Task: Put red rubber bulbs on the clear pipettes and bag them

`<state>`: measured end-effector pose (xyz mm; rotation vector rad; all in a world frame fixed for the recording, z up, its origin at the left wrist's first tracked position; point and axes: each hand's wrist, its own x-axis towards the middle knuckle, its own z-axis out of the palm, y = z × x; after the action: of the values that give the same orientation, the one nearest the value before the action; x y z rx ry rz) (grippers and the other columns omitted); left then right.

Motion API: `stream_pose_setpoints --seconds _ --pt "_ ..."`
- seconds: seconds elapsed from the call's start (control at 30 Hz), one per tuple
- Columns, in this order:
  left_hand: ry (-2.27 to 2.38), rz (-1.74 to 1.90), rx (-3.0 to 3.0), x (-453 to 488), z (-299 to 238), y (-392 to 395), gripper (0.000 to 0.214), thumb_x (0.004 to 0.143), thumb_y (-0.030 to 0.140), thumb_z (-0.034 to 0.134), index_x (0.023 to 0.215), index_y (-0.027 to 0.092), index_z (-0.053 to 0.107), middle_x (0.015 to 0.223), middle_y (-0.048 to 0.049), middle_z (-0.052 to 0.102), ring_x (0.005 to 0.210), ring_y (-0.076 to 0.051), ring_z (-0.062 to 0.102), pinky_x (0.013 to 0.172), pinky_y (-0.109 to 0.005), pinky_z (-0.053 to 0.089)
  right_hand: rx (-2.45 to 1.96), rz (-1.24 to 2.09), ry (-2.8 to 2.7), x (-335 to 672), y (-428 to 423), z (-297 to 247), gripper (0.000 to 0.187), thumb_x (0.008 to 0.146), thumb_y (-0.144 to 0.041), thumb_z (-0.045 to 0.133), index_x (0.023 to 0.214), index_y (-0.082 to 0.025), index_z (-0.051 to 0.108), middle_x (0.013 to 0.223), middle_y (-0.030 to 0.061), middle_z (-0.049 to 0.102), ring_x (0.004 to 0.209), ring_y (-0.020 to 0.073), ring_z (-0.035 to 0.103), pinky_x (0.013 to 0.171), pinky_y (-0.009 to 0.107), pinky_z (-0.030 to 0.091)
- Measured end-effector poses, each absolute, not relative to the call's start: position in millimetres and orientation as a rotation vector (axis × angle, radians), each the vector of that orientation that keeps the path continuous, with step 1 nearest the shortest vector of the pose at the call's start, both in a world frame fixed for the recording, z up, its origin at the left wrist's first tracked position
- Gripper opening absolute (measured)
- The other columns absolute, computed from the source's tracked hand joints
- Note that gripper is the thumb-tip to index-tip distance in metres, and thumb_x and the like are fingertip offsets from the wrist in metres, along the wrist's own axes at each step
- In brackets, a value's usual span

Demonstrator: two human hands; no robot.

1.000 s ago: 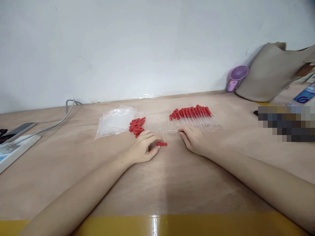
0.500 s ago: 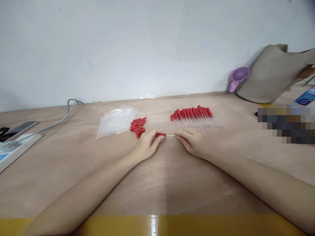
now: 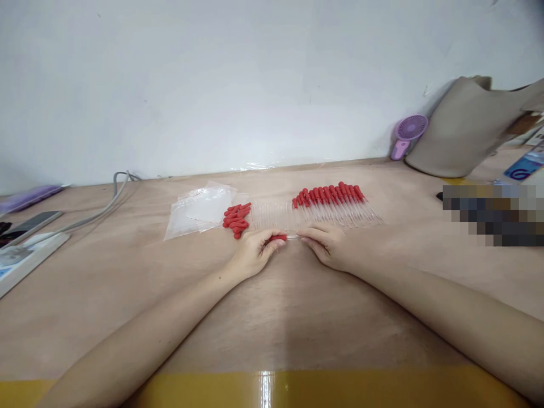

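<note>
My left hand point(image 3: 258, 250) is closed on a red rubber bulb point(image 3: 278, 238), pinched between thumb and fingers. From the right, my right hand point(image 3: 325, 245) pinches a thin clear dropper tube point(image 3: 293, 237), whose left end meets the bulb's mouth. How deep the tube sits in the bulb I cannot tell. Just beyond my left hand lies a pile of loose red bulbs point(image 3: 236, 219). Several bare clear tubes point(image 3: 271, 214) lie side by side behind the gap between my hands. Beyond my right hand is a row of droppers point(image 3: 334, 198) with red bulbs fitted on clear tubes.
Clear plastic bags point(image 3: 198, 208) lie left of the loose bulbs. A grey cable point(image 3: 100, 212) runs to a white power strip point(image 3: 38, 260) at the left. A purple handheld fan point(image 3: 410, 131) and a beige bag point(image 3: 454, 127) stand at the back right by the wall.
The bulb and the tube have come together between my hands, with less bare tube showing. My right fingers have shifted slightly left. The view has turned a little, showing a purple item at far left.
</note>
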<state>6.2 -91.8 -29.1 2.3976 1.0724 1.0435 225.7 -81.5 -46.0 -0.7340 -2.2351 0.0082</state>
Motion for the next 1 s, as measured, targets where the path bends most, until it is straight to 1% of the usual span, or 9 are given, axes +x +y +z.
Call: stream_pose_setpoints --seconds 0.13,0.27,0.43,0.53,0.7,0.83,1.0 --pt "1.024 1.024 2.392 6.2 -30.7 -93.7 0.019 0.085 0.027 0.051 0.093 0.015 0.063 0.071 -0.0012 0.063 0.057 -0.009 0.058 0.058 -0.020 0.046 -0.659 0.032 -2.260 227.2 -77.9 -47.2 0.022 0.087 -0.017 0.043 0.101 -0.020 0.060 0.081 0.0043 0.061 0.071 0.0128 0.055 0.062 0.024 0.043" --pt "0.974 1.056 2.429 6.1 -31.1 -95.0 0.018 0.085 0.025 0.051 0.091 0.015 0.064 0.074 -0.0022 0.065 0.058 -0.009 0.059 0.057 -0.019 0.047 -0.646 -0.033 -2.296 227.9 -75.7 -48.2 0.024 0.086 -0.014 0.044 0.102 -0.020 0.060 0.081 0.0043 0.061 0.071 0.0129 0.054 0.061 0.023 0.042" --pt "0.987 1.082 2.460 7.0 -30.8 -95.6 0.017 0.084 0.026 0.053 0.091 0.015 0.065 0.078 -0.0035 0.067 0.060 -0.010 0.060 0.056 -0.020 0.047 -0.695 -0.265 -2.318 225.8 -79.0 -47.5 0.023 0.083 -0.011 0.044 0.096 -0.019 0.062 0.073 0.0027 0.061 0.065 0.0128 0.051 0.060 0.024 0.038" --pt "1.008 1.121 2.494 7.8 -30.7 -94.7 0.017 0.083 0.026 0.055 0.091 0.015 0.065 0.075 -0.0030 0.067 0.059 -0.010 0.060 0.056 -0.020 0.048 -0.732 -0.423 -2.328 223.1 -84.6 -43.6 0.022 0.081 -0.009 0.044 0.092 -0.016 0.062 0.071 0.0030 0.060 0.064 0.0136 0.049 0.058 0.025 0.034" --pt "1.008 1.229 2.544 6.3 -29.4 -89.0 0.018 0.080 0.024 0.060 0.093 0.015 0.065 0.081 -0.0047 0.070 0.067 -0.012 0.063 0.062 -0.021 0.050 -0.701 -0.587 -2.322 222.2 -87.1 -33.0 0.021 0.082 -0.009 0.042 0.089 -0.014 0.062 0.069 0.0034 0.058 0.064 0.0142 0.047 0.058 0.027 0.031" --pt "1.056 1.275 2.505 3.5 -29.5 -84.1 0.018 0.078 0.025 0.062 0.093 0.014 0.066 0.084 -0.0058 0.069 0.073 -0.013 0.063 0.065 -0.022 0.050 -0.669 -0.614 -2.257 224.7 -82.1 -28.5 0.018 0.086 -0.015 0.043 0.088 -0.013 0.061 0.068 0.0037 0.058 0.066 0.0143 0.047 0.061 0.028 0.032" --pt "1.023 1.259 2.464 3.2 -34.1 -82.6 0.017 0.079 0.025 0.061 0.092 0.016 0.066 0.082 -0.0049 0.069 0.070 -0.013 0.063 0.063 -0.022 0.050 -0.591 -0.571 -2.244 226.2 -75.6 -31.4 0.018 0.087 -0.016 0.042 0.086 -0.013 0.060 0.066 0.0042 0.058 0.064 0.0141 0.048 0.059 0.028 0.033"
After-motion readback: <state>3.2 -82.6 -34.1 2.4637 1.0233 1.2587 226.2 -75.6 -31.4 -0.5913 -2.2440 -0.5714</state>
